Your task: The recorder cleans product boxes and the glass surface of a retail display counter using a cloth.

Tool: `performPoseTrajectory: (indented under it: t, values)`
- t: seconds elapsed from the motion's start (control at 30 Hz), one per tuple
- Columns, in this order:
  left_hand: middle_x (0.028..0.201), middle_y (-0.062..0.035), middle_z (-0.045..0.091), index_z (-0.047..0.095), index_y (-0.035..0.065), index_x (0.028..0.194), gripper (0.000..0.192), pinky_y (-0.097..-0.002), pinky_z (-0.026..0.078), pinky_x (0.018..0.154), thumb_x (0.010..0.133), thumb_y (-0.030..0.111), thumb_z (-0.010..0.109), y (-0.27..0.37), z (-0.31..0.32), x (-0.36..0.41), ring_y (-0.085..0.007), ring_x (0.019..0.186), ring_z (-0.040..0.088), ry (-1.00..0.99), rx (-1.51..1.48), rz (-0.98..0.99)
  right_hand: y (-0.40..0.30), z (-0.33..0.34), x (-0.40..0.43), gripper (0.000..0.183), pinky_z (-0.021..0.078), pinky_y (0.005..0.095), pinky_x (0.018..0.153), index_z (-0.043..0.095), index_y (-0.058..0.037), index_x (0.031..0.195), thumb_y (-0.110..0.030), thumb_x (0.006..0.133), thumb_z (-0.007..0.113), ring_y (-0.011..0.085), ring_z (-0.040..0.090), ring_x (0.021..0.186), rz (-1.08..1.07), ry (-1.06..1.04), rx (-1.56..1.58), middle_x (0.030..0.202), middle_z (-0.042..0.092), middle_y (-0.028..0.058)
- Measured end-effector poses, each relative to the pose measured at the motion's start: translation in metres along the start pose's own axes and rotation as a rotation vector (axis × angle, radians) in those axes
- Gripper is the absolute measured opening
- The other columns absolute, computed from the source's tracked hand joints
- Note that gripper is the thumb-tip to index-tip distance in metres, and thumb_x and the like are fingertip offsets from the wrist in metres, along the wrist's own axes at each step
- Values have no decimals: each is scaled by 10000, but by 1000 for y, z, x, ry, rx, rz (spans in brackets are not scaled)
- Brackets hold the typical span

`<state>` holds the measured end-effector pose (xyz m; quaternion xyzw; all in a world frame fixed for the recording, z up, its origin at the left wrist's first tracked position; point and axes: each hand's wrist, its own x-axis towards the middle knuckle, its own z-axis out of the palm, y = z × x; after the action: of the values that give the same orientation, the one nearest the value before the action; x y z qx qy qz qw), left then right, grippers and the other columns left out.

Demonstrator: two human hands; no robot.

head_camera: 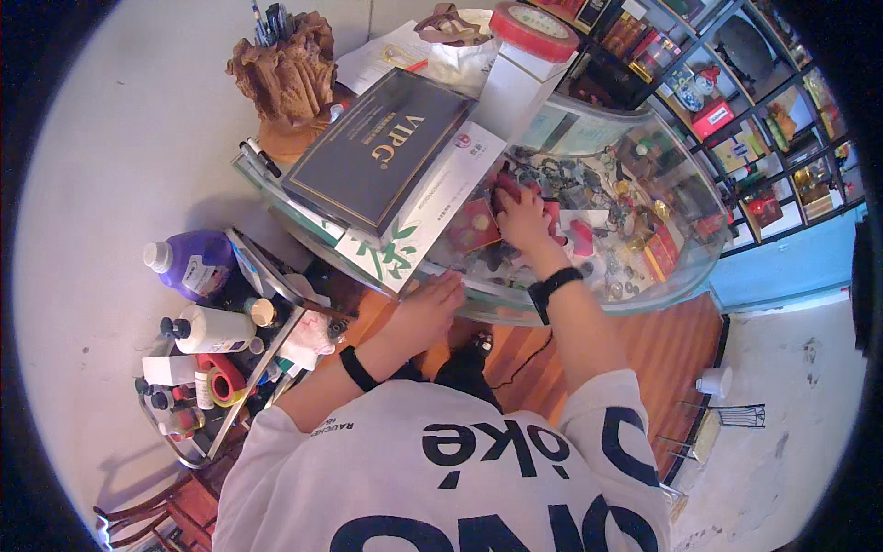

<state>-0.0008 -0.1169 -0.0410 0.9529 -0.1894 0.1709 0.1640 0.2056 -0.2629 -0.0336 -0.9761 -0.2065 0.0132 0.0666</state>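
My right hand (522, 217) reaches over the jumble in a curved glass display case (662, 300). Its fingers touch a dark red item (508, 185), but the fingertips are partly hidden, so a firm grip cannot be made out. Beside that hand lies a flat red packet (474, 226) with a gold-toned round mark. A bright pink-red piece (581, 238) and a white card (586, 219) lie to its right. Fingers stretched out and holding nothing, my left hand (431, 307) rests at the near edge of the case.
A large dark box (383, 148) lies on a white printed board (386, 259) atop the counter. Red tape (534, 31) sits on a tall white box (517, 86). Left stand a carved wooden pen holder (286, 76) and a cart with a purple bottle (196, 262). Shelves (745, 124) rise at right.
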Motion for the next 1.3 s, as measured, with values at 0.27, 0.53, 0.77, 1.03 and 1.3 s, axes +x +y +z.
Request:
performPoseTrajectory:
  t: [0.27,0.53,0.77,1.03,1.3]
  values:
    - [1093,-144,549,555,27,1011,351,-405,448,869,674,110,609,-9,1,-22,-311,1034,524,57,-236,-50,-75,7,-119,461,323,502,922,544,-228,1169,-179,712,574,335,364,1167,-409,77,74,1265,408,104]
    - [1178,-181,504,521,7,1080,402,-404,438,899,697,108,591,-4,-3,-19,-330,1094,493,38,-176,-131,64,-1,-118,378,375,443,884,583,-122,1071,-173,697,548,261,505,1013,-233,420,68,1146,541,62]
    - [1237,-182,475,506,13,1127,412,-413,436,905,736,125,572,-3,-2,-16,-355,1088,498,-54,-85,-106,184,7,-129,425,438,425,835,544,-129,1157,-210,740,527,332,535,978,426,468,-310,1158,525,140]
    - [1079,-186,550,453,38,1177,468,-434,474,792,729,95,577,5,5,-6,-374,930,553,-26,-206,-362,-51,16,-111,353,425,444,842,604,-72,979,-118,632,559,327,510,1002,-342,455,215,1067,543,128]
    - [1283,-144,423,430,18,1216,494,-476,325,992,758,130,576,22,9,31,-321,1180,422,-12,-74,-206,77,-6,-106,429,383,446,915,568,-100,1078,-140,651,577,321,468,1067,-325,256,167,1173,488,129]
